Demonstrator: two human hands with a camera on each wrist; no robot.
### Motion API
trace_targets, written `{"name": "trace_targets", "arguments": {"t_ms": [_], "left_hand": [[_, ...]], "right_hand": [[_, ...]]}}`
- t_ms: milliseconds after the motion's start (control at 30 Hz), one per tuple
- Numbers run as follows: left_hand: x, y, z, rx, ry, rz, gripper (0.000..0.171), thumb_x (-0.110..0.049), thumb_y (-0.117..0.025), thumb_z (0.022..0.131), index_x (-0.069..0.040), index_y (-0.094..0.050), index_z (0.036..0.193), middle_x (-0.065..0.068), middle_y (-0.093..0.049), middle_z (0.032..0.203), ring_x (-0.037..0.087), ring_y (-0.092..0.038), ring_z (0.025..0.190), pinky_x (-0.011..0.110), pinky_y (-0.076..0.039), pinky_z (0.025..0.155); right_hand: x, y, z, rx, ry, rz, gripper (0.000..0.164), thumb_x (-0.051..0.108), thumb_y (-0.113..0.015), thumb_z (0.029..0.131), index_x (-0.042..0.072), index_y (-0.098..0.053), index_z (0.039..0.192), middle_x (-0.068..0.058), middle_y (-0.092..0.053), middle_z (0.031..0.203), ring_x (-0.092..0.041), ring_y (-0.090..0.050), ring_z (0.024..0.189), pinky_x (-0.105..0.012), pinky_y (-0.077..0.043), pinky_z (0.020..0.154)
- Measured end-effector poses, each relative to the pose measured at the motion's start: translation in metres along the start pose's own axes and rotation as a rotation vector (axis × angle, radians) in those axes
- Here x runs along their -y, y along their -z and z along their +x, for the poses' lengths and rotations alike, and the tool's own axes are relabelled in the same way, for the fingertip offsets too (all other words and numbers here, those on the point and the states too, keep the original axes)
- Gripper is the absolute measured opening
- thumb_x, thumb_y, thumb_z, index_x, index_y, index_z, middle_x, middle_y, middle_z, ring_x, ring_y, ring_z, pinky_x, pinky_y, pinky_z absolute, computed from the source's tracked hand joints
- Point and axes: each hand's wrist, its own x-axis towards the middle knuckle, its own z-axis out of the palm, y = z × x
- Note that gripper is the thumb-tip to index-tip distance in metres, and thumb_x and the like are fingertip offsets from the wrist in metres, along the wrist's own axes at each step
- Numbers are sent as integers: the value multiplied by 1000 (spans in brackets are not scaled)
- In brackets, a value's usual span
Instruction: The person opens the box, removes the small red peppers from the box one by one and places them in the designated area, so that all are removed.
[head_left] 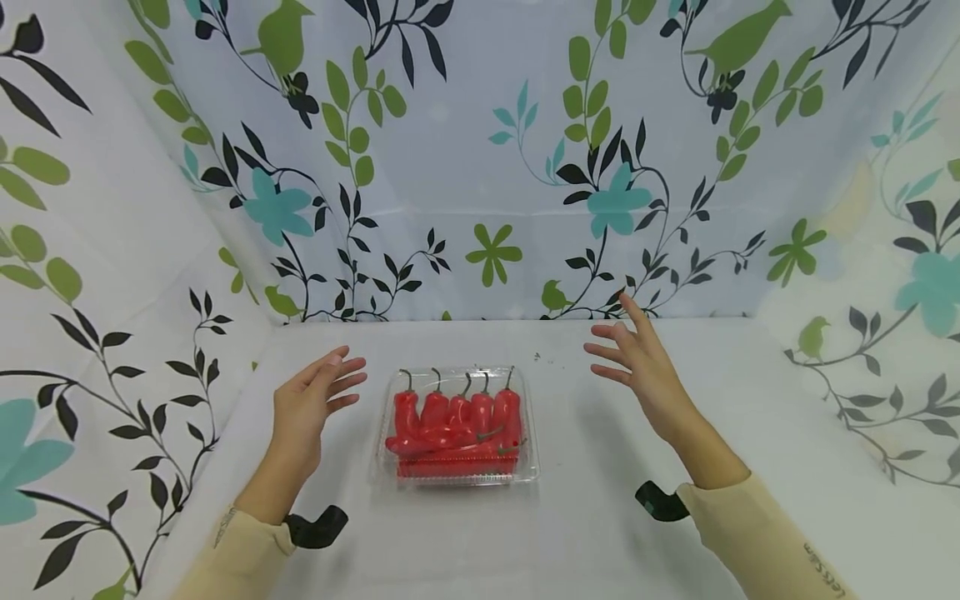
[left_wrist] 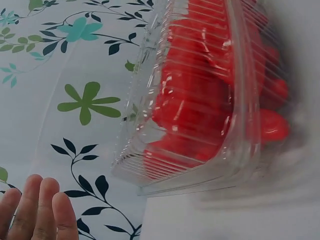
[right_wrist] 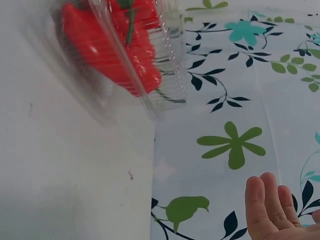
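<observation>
A clear plastic box [head_left: 531,467] full of red chili peppers [head_left: 450,417] sits on the white table, several green stems pointing to the back. To its left, my left hand [head_left: 311,408] hovers apart from it with fingers extended and holding nothing. On the other side, my right hand [head_left: 648,375] is raised farther from the box, its fingers spread and free of any object. Both wrist views show the box close up: ribbed walls [left_wrist: 175,165] in the left one, a pepper [right_wrist: 105,50] behind the plastic in the right one.
A white table [head_left: 465,542] lies under the box. Behind it hangs a cloth [head_left: 465,167] printed with leaves, flowers and birds, and similar cloth covers both sides. Small dark marks [head_left: 547,358] show on the tabletop behind the box, to its right.
</observation>
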Motion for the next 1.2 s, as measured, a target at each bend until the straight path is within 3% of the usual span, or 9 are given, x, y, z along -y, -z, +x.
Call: {"name": "trace_targets", "arguments": {"t_ms": [233,633,833,1033,1200], "left_hand": [[17,3,-8,0,70,-71,51,-38,-60,103,-3,-59,139,0,-73,117,16,-69,107,28,-59,88],[38,4,-17,17,243,-36,50,-38,-52,107,-4,-53,144,-5,-67,118,21,-61,118,28,-56,94],[50,5,-20,44,293,-42,47,-27,-51,108,-1,-48,146,3,-64,124,22,-63,110,30,-57,93],[60,4,-23,62,326,-41,45,-22,-52,107,0,-48,147,9,-63,127,18,-64,104,32,-57,92],[66,4,-27,79,334,-12,45,-19,-51,106,-1,-49,147,6,-66,123,18,-63,104,29,-57,88]], "right_hand": [[-7,-1,-5,25,-101,236,67,54,-38,107,29,-10,163,-20,-38,151,-36,-49,134,-42,-52,102],[-40,-15,-14,71,-265,451,71,57,-40,105,9,-29,156,-20,-38,153,-37,-47,136,-46,-50,104],[-57,-27,-18,74,-344,486,69,56,-43,105,5,-35,151,-21,-40,151,-39,-46,137,-47,-50,104],[-72,-39,-23,98,-399,460,68,53,-44,105,3,-38,150,-26,-36,153,-44,-42,138,-48,-51,102],[-83,-46,-27,150,-438,392,63,42,-42,109,-2,-35,152,-27,-40,150,-41,-49,133,-47,-53,100]]}}
